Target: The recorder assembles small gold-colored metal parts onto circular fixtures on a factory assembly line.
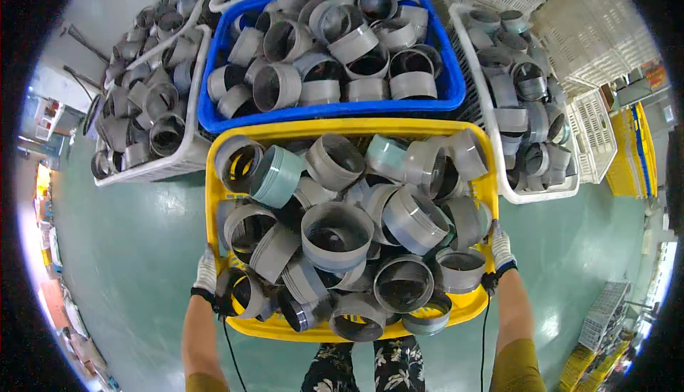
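- We are gripping the yellow crate point(342, 130) with both gloved hands: our left hand point(206, 272) is clamped on its left rim near the corner closest to us, and our right hand point(501, 248) is clamped on its right rim, so the hands are well apart with the whole crate between them.
- The yellow crate is hanging off the green floor point(135, 242), in front of our legs, and it is heaped with grey pipe sleeves point(336, 235), some of them riding above the rim.
- Just beyond the yellow crate's far edge a blue crate point(335, 110) is sitting full of the same sleeves; white crates point(187, 155) are flanking it to the left and right.
- We are judging that a tilt toward us could spill the top sleeves over the near rim, since they are lying loose and piled high.
- The load is looking heavy, so a glove slipping on the smooth rim could drop one side.
- The far edge could also be catching the blue crate.
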